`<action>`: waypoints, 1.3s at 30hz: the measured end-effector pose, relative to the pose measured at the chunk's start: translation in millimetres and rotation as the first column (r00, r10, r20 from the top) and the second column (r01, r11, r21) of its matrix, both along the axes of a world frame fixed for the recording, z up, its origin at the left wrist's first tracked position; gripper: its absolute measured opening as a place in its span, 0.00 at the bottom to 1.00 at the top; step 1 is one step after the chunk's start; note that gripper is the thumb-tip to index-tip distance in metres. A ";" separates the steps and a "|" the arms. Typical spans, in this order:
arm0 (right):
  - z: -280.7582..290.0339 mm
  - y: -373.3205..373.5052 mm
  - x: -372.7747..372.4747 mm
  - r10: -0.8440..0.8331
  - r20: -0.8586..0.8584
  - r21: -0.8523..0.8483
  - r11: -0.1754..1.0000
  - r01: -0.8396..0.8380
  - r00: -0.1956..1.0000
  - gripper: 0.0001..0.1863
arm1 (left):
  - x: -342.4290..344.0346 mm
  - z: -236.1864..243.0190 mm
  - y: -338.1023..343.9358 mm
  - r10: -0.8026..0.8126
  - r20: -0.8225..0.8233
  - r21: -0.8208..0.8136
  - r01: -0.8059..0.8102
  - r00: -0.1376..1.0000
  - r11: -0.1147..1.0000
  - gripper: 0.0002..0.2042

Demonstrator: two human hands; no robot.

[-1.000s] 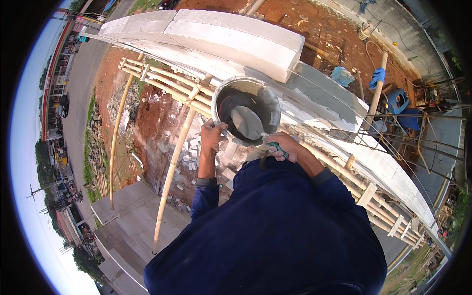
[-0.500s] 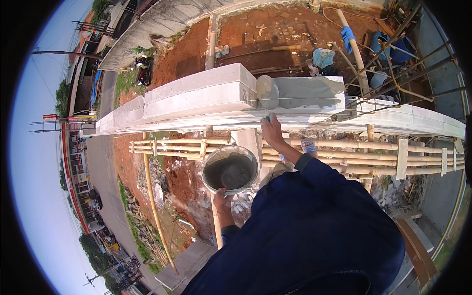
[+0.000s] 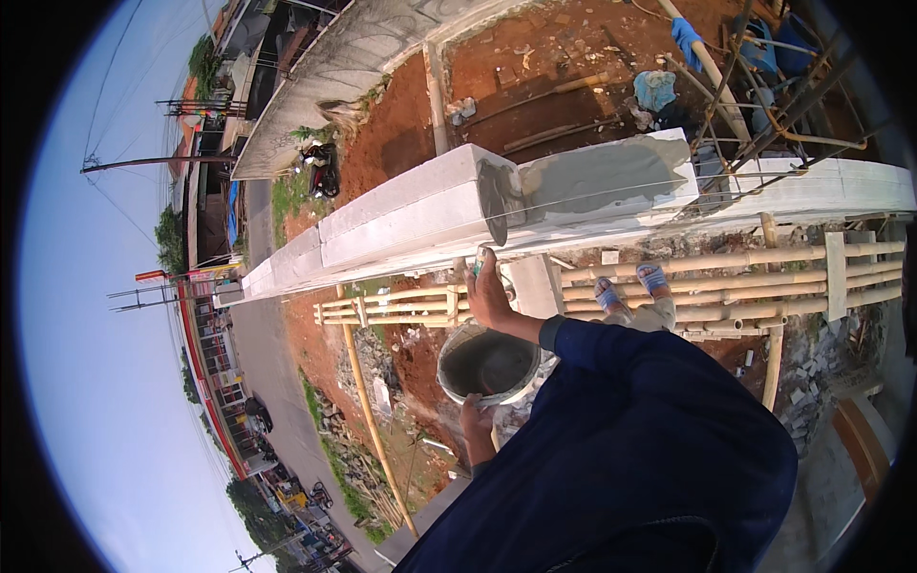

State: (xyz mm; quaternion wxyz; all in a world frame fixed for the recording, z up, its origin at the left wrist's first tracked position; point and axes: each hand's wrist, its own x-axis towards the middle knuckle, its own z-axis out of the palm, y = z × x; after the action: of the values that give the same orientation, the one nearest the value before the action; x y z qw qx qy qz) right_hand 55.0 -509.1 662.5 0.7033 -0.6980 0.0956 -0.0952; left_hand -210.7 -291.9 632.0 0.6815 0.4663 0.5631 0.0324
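Wall (image 3: 812,188) outdoors: clamping trowel (image 3: 495,225) in R hand (image 3: 488,294) at block (image 3: 406,226), bucket (image 3: 517,392) in L hand (image 3: 475,420); poss. spilling if losing grip.

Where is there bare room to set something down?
Bare: the top of the raised white block, left of the grey mortar bed; also the pale board between the right hand and the sandals. Crowded: around the left hand and round bucket.
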 end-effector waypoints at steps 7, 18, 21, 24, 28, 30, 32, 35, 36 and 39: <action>-33.3 15.0 -60.3 0.082 -0.089 -0.042 0.995 -0.086 0.993 0.39 | 25.0 2.4 -13.5 -0.064 -0.015 0.040 0.064 0.998 0.997 0.14; -53.2 -45.6 7.9 0.084 -0.106 -0.031 0.996 -0.088 0.991 0.37 | 40.9 -2.3 -32.0 -0.121 -0.029 0.024 0.122 0.992 0.992 0.13; -60.7 -16.9 -6.4 0.113 -0.068 -0.074 0.990 -0.118 0.991 0.37 | 41.3 0.1 -34.7 -0.087 0.007 0.004 0.087 0.996 0.996 0.14; -74.9 10.0 -54.0 0.081 0.003 -0.146 0.986 -0.080 0.997 0.38 | 49.5 5.4 -48.9 -0.091 -0.011 -0.036 0.090 0.996 0.995 0.14; -53.4 -14.7 -124.8 0.433 -0.238 0.198 0.898 -0.393 0.870 0.40 | 19.8 -18.4 -33.0 -0.240 0.099 0.223 0.213 0.966 0.951 0.11; -46.9 -50.7 -149.2 0.509 -0.298 0.131 0.860 -0.493 0.808 0.30 | 32.3 -14.6 -38.5 -0.075 0.090 0.164 0.060 0.993 0.985 0.08; -43.0 -85.4 -138.6 0.535 -0.369 -0.145 0.775 -0.616 0.760 0.22 | 71.1 41.0 -72.4 -0.224 0.012 0.253 0.214 0.974 0.943 0.10; -5.5 -110.0 -78.4 0.735 -0.410 -0.459 0.345 -0.819 0.540 0.18 | 86.7 78.3 -85.6 -0.270 0.059 0.384 0.228 0.961 0.895 0.07; -2.4 -107.4 -68.2 0.790 -0.369 -0.552 0.238 -0.799 0.490 0.18 | 78.7 64.2 -74.1 -0.328 0.083 0.476 0.251 0.941 0.842 0.04; -16.9 -91.5 -67.2 0.816 -0.321 -0.773 0.068 -0.631 0.481 0.16 | 107.1 114.0 -99.0 -0.458 -0.201 0.651 0.468 0.866 0.598 0.05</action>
State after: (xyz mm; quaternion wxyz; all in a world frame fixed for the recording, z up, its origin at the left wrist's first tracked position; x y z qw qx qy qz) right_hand -12.1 -600.7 645.6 0.2418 -0.8707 -0.3937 0.1688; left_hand -103.6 -390.9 746.1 0.4430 0.8123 0.3752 0.0556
